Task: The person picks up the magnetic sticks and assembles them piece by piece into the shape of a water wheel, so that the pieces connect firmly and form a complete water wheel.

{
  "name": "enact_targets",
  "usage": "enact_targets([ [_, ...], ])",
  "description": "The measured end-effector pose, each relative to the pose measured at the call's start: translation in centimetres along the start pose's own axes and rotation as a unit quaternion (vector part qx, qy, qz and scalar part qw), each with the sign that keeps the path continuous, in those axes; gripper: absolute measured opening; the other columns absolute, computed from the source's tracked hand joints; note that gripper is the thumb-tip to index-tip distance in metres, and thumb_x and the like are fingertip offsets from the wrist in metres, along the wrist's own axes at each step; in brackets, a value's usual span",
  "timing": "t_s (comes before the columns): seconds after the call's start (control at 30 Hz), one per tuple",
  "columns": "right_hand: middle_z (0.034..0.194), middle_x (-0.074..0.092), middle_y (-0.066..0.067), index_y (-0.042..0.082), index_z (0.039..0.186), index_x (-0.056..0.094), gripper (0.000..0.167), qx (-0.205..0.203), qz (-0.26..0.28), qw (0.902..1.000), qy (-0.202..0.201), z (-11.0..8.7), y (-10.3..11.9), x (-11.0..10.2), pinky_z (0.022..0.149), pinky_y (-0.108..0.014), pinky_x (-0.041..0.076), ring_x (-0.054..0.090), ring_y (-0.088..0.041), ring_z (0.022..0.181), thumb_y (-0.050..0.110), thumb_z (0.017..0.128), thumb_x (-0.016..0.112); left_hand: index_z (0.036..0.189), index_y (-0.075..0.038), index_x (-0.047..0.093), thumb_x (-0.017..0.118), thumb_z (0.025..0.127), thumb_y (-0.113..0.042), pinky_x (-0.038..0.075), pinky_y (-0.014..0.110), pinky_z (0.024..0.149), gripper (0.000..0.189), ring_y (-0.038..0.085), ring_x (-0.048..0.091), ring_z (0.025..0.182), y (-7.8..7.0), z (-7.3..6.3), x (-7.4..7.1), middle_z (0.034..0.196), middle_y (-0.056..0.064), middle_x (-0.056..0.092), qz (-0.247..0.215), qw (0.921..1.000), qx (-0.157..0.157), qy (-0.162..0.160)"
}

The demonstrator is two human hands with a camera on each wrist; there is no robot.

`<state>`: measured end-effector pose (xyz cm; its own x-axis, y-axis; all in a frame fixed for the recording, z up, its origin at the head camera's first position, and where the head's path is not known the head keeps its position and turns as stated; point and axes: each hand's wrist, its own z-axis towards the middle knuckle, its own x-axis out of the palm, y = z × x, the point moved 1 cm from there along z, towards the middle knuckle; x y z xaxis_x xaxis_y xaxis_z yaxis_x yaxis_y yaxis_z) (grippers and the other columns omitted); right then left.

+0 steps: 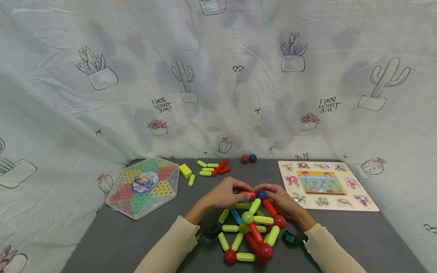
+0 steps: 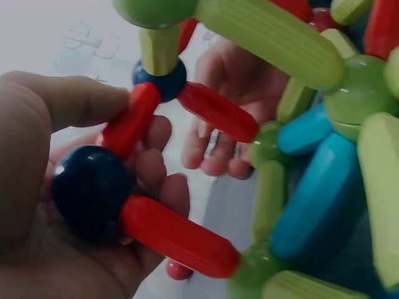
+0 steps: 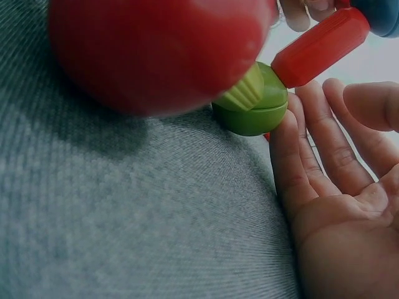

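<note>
A framework of magnetic rods and balls [image 1: 247,217] stands on the dark table before me, with yellow-green, red and blue rods. My left hand [image 1: 223,193] pinches a red rod [image 2: 132,118] between thumb and fingers at the back of the framework. That rod spans two dark blue balls, the nearer ball [image 2: 93,193] sitting over the left palm. The farther blue ball [image 1: 261,195] also joins a yellow-green rod and another red rod. My right hand [image 1: 281,201] is beside this ball, its fingers [image 3: 336,143] extended and the thumb apart, next to a green ball [image 3: 255,106].
Loose yellow-green rods [image 1: 206,170] and red rods [image 1: 222,167] lie behind the framework, near a yellow block [image 1: 185,171]. A red ball [image 1: 244,159] and a blue ball [image 1: 253,158] sit at the back edge. A hexagonal box [image 1: 119,178] is left, a picture board [image 1: 327,203] right.
</note>
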<state>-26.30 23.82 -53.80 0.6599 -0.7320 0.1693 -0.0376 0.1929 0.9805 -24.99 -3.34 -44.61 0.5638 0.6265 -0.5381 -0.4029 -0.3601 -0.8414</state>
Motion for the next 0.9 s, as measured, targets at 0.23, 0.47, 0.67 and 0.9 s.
enact_targets([
  [0.23,0.134,0.074,0.003,0.013,0.138,0.072,0.034,0.003,-0.013,0.9999,-0.004,-0.1,0.0,0.1,0.103,-0.029,0.06,0.073,-0.012,0.118,0.01,0.118,0.044,0.142,-0.012,0.073,0.066,0.109,-0.03,0.059,0.029,0.095,0.039,0.008,0.071,0.108,1.5,-1.2,0.1,0.135,0.005,0.076,-0.055,0.9977,0.037,-0.014],
  [0.47,0.131,0.077,-0.001,0.001,0.141,0.071,0.037,-0.033,-0.041,0.9975,0.048,-0.4,-0.1,0.1,0.101,-0.027,0.059,0.072,-0.01,0.111,-0.005,0.111,0.049,0.137,-0.009,0.073,0.072,0.097,-0.014,0.06,0.031,0.093,0.041,0.015,0.069,0.103,4.9,-3.7,-0.1,0.127,0.01,0.074,-0.026,0.9974,0.045,-0.049],
  [0.67,0.125,0.082,-0.003,-0.013,0.131,0.071,0.03,-0.049,-0.108,0.9896,0.082,-0.4,0.6,0.2,0.099,-0.026,0.06,0.074,-0.009,0.108,-0.009,0.105,0.055,0.112,-0.014,0.083,0.083,0.099,-0.018,0.058,0.023,0.081,0.013,0.009,0.069,0.09,6.3,-4.5,0.8,0.108,0.002,0.074,0.052,0.9945,0.019,-0.089],
  [0.9,0.128,0.08,-0.014,-0.005,0.127,0.077,0.028,-0.047,-0.176,0.9804,0.074,-0.1,1.0,0.5,0.102,-0.029,0.06,0.076,-0.014,0.117,-0.008,0.101,0.066,0.111,-0.012,0.085,0.084,0.098,-0.013,0.061,0.023,0.086,0.014,0.011,0.073,0.096,6.6,-4.5,1.2,0.107,0.004,0.076,0.046,0.9915,0.027,-0.118],
])
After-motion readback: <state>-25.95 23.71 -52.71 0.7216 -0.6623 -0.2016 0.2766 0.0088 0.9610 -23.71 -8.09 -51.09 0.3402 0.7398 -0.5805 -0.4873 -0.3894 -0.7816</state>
